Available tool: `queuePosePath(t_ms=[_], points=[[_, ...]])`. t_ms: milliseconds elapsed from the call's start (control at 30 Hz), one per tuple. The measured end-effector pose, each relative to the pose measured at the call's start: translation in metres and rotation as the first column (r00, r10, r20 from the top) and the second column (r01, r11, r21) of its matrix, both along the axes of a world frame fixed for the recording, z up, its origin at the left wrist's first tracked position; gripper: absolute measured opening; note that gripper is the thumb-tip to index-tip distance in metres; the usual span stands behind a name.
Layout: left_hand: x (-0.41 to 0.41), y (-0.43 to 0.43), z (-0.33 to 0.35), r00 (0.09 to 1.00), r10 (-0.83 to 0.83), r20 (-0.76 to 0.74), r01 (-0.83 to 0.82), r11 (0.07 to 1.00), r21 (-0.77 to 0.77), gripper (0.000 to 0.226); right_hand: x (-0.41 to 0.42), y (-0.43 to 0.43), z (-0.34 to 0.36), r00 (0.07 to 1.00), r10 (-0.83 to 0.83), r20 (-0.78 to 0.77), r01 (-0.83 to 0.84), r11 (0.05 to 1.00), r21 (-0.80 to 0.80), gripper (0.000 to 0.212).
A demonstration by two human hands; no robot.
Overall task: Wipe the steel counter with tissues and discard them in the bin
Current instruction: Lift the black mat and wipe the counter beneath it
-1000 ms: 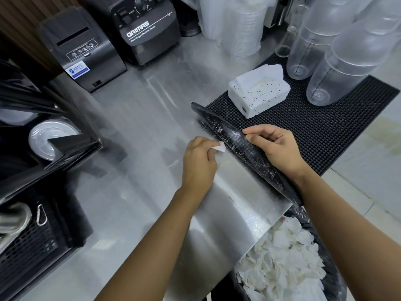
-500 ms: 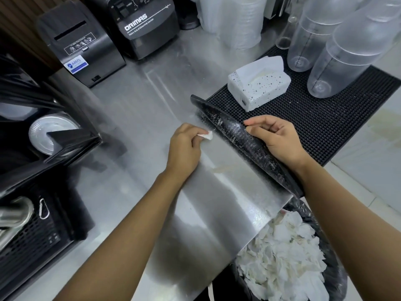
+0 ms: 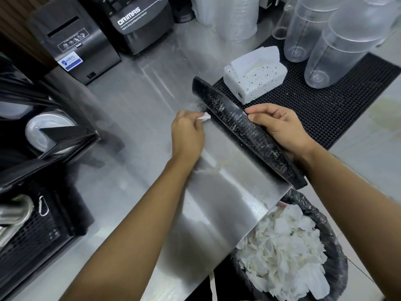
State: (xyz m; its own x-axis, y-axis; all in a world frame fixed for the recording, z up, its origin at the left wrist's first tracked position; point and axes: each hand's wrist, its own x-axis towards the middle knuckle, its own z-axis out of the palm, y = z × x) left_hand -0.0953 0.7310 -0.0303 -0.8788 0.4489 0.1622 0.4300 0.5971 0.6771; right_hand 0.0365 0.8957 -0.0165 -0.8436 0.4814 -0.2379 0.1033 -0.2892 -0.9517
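Mat (image 3: 321, 109) edge lifted: right hand (image 3: 284, 129) | tissue (image 3: 204, 116): left hand (image 3: 187, 135) | tissue box (image 3: 258, 79) atop

Steel counter (image 3: 134, 118) with black mat (image 3: 325, 109), blender (image 3: 141, 25)

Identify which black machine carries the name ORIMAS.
The blender base, right of the printer; the printer bears a blue sticker instead.

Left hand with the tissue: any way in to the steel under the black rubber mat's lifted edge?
Probably yes: the right hand grips the black rubber mat's edge, curled up off the steel counter, and the left hand, pinching a white tissue wad, sits beside it with nothing between.
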Motion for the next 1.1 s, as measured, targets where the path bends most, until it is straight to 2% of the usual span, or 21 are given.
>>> queuePosePath(t_ms=[133,233,267,333,400,433,500,567,700,833,1100], points=[[0.024,0.011,-0.009,0.999,-0.027,-0.024,0.027,1.0,-0.003,0.027,-0.002,0.004,0.001,1.0,0.005,0.016,-0.006,0.999,0.048,0.016],[0.067,0.0,-0.008,0.974,-0.21,-0.089,0.21,0.978,-0.006,0.029,-0.003,0.005,0.003,1.0,-0.003,0.003,0.003,0.999,0.044,0.017],[0.079,-0.005,-0.006,0.957,-0.284,-0.065,0.285,0.959,0.002,0.029,-0.002,0.006,0.003,1.0,-0.005,0.004,0.004,0.999,0.044,0.017],[0.085,-0.013,-0.003,0.929,-0.362,0.083,0.358,0.932,0.058,0.028,0.001,0.007,0.004,1.0,-0.015,0.01,0.015,0.999,0.035,0.017],[0.061,-0.015,0.002,0.942,-0.258,0.215,0.227,0.961,0.16,0.025,0.003,0.008,0.004,0.999,-0.039,0.002,0.039,0.999,0.0,0.017],[0.04,-0.014,0.003,0.966,-0.147,0.214,0.108,0.977,0.186,0.021,0.004,0.008,0.005,0.999,-0.048,0.001,0.048,0.999,-0.006,0.017],[-0.007,-0.009,0.005,0.992,0.06,0.115,-0.077,0.986,0.147,0.016,0.006,0.008,0.005,0.999,-0.054,0.004,0.054,0.999,0.003,0.017],[-0.048,0.002,0.007,0.988,0.138,0.073,-0.144,0.986,0.085,0.017,0.006,0.008,0.004,0.999,-0.054,0.006,0.054,0.999,0.001,0.017],[-0.078,0.029,0.003,0.996,0.051,0.073,-0.05,0.999,-0.015,0.024,0.005,0.009,0.005,0.998,-0.053,0.022,0.053,0.999,0.011,0.017],[-0.066,0.035,-0.001,0.997,-0.071,0.014,0.072,0.996,-0.048,0.017,0.007,0.01,0.005,0.997,-0.066,0.046,0.066,0.998,0.004,0.017],[0.013,0.022,-0.013,0.978,-0.204,-0.036,0.205,0.978,0.023,0.021,0.008,0.014,0.007,0.994,-0.088,0.063,0.089,0.996,-0.011,0.016]])
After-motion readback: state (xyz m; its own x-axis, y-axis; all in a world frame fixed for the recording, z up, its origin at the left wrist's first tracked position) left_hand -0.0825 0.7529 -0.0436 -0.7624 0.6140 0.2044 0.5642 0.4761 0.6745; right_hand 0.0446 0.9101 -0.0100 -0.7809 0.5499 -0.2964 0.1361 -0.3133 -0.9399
